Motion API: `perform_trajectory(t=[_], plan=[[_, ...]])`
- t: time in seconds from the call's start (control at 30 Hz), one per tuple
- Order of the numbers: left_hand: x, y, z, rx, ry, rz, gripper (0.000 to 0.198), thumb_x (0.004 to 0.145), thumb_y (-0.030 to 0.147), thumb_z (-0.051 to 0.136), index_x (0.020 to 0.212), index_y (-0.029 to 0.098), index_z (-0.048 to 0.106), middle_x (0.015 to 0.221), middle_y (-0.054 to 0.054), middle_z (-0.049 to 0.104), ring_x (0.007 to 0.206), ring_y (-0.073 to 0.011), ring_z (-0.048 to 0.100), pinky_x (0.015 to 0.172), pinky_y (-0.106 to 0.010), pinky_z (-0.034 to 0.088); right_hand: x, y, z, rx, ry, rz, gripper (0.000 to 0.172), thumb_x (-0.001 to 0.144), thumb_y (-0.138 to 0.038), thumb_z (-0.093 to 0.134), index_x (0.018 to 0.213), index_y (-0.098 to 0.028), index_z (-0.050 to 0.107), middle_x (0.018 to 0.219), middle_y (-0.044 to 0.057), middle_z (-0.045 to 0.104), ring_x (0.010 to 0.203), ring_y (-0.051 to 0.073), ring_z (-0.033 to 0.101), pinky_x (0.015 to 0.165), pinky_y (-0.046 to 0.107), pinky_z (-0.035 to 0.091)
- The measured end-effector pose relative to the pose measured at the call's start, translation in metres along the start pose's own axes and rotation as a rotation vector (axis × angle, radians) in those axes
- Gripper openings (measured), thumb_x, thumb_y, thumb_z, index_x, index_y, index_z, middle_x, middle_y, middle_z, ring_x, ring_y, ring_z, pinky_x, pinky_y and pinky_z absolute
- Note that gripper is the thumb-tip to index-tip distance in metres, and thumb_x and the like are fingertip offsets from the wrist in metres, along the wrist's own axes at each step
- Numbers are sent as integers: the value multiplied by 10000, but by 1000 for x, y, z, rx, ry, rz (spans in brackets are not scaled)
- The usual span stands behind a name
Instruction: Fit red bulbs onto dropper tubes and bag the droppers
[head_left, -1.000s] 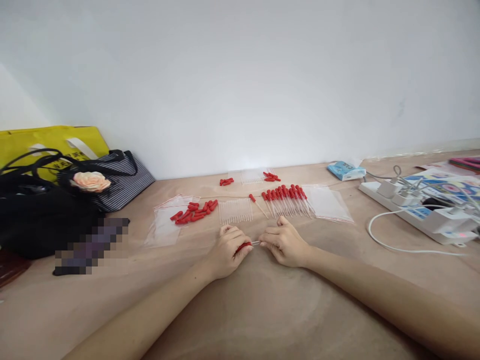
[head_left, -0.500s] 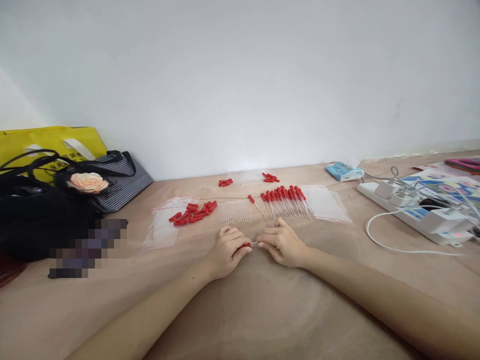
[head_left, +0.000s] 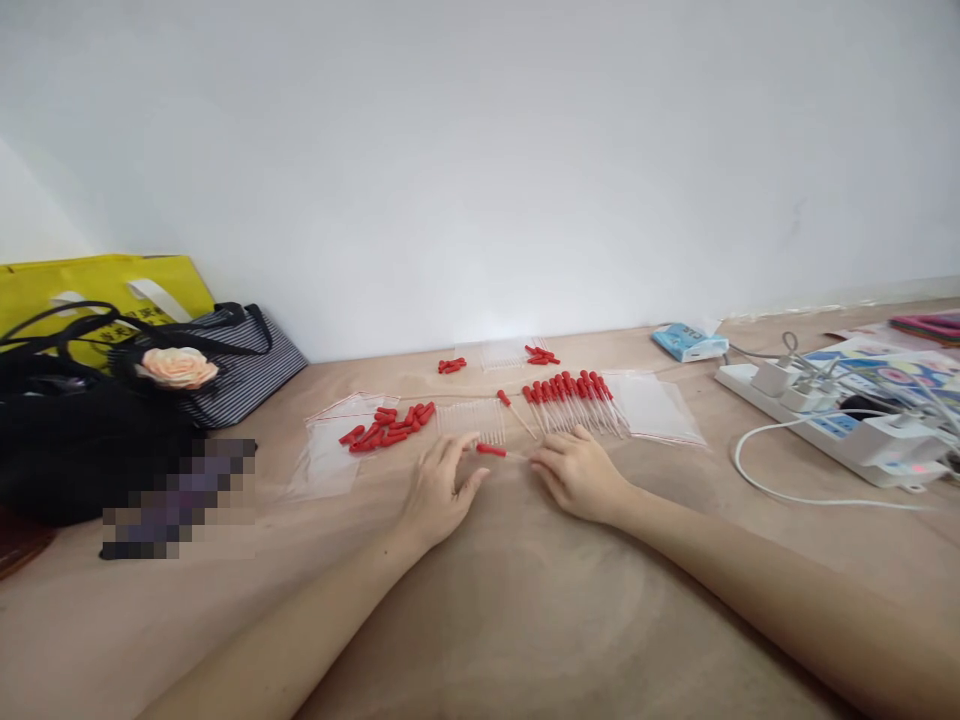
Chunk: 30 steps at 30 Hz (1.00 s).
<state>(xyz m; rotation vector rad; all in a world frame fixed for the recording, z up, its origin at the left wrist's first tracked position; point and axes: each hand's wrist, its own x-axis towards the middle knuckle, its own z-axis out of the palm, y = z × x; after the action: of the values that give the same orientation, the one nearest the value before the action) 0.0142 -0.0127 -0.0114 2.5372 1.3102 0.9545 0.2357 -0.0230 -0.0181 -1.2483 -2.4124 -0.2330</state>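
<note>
My left hand (head_left: 439,487) lies flat on the table with its fingers spread, holding nothing, just below a row of clear glass tubes (head_left: 471,419). My right hand (head_left: 576,472) pinches the clear end of a dropper with a red cap (head_left: 493,451), which points left between the two hands. Above the right hand lies a row of assembled red-capped droppers (head_left: 574,398). A pile of loose red caps (head_left: 386,426) rests on a clear zip bag (head_left: 334,450) to the left.
Black and striped bags (head_left: 112,400) and a yellow bag (head_left: 105,285) stand at the left. A white power strip (head_left: 832,420) with plugs and a white cable (head_left: 795,490) lies at the right. More red caps (head_left: 541,354) and a tissue pack (head_left: 688,341) sit near the wall.
My left hand has let go of the red cap and opened, moving up toward the glass tubes. My right hand has carried the capped dropper up and away from me.
</note>
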Motion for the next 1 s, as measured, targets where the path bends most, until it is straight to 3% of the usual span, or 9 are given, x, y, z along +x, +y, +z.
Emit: perform_trajectory(t=[0.07, 0.17, 0.33, 0.57, 1.0], plan=[[0, -5, 3, -11, 38, -101, 389, 771, 279, 512, 1134, 195, 398, 971, -58, 530, 836, -183, 524, 755, -337, 415, 7, 7, 0, 4, 14, 180, 212, 830, -207, 391, 846, -176, 600, 814, 42, 617, 751, 160, 526, 649, 291, 226], [0, -10, 6, -12, -18, -139, 352, 751, 262, 525, 1078, 192, 415, 974, -58, 520, 837, -187, 529, 747, -343, 432, 25, 16, 1, 19, 59, 408, 208, 820, -214, 390, 869, -180, 589, 877, 45, 636, 801, 171, 549, 653, 281, 242], [2, -8, 4, -1, -85, -135, 287, 758, 247, 513, 1029, 178, 449, 980, -70, 517, 888, -200, 527, 775, -363, 430, 58, 15, 11, -36, 45, 624, 224, 824, -266, 376, 908, -151, 548, 822, 77, 656, 792, 201, 576, 694, 297, 252], [3, -6, 1, 14, -128, -143, 213, 765, 257, 504, 965, 184, 496, 961, -64, 512, 899, -214, 522, 743, -353, 434, 73, 6, 21, -51, -89, 682, 245, 815, -297, 382, 932, -136, 525, 824, 108, 651, 813, 227, 590, 752, 331, 252], [2, -3, 0, 25, -127, -119, 138, 757, 255, 507, 871, 189, 547, 876, -42, 516, 830, -190, 518, 744, -337, 417, 73, 7, 24, -53, -135, 701, 252, 805, -284, 386, 866, -139, 583, 858, 125, 646, 860, 223, 582, 750, 323, 277]])
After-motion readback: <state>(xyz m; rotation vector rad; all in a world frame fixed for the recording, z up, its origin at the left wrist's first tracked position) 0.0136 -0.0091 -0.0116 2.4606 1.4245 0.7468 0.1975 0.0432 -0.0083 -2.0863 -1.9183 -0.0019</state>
